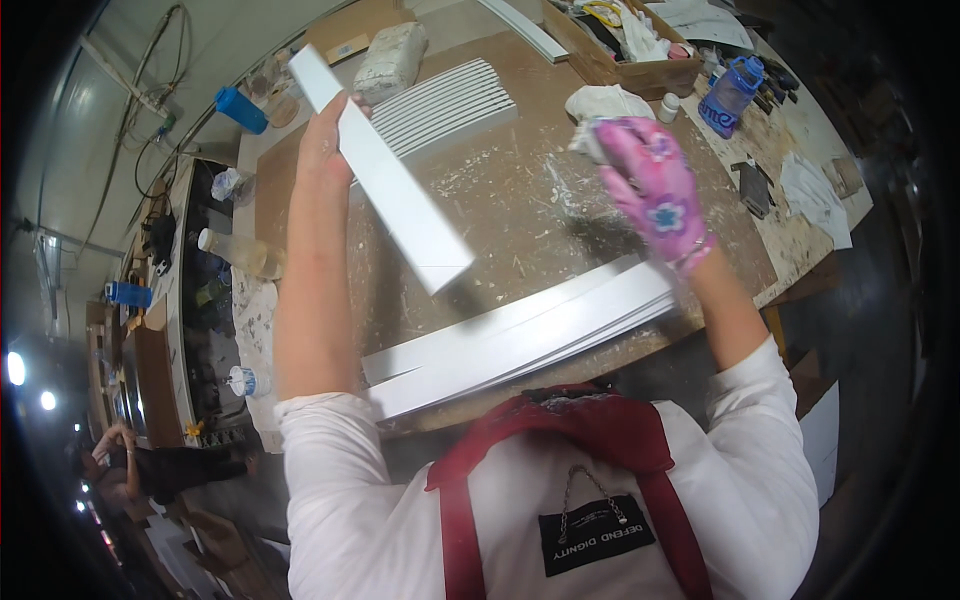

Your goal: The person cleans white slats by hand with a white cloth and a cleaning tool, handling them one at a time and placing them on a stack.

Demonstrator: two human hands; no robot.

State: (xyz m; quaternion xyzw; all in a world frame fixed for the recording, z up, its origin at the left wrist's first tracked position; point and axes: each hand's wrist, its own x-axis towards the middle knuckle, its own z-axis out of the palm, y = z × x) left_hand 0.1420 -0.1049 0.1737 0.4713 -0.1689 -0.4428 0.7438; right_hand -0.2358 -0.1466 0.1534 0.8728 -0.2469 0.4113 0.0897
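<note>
Head view: left hand (325, 150) grip clamped on a white strip (385, 180) raised above the table (520, 220); gloved right hand (655, 190) grip closed on a rag (600, 110), seemingly mid-wipe; next needs rag meeting strip.

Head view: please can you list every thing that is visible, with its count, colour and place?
white strip: one, white, held up tilted over the workbench
stacked strips: several, white, along the near edge of the workbench
far strips: several, white, side by side at the far middle
rag: one, white, under the gloved fingers
workbench: one, brown with white smears
wrapped block: one, whitish, far edge
cardboard box: one, brown, far right, full of odds
bottle: one, blue-violet, far right
cup: one, blue, far left
apron: one, dark red, on the person
left hand: bare, grips the white strip
right hand: pink flowered glove, on the rag
</note>
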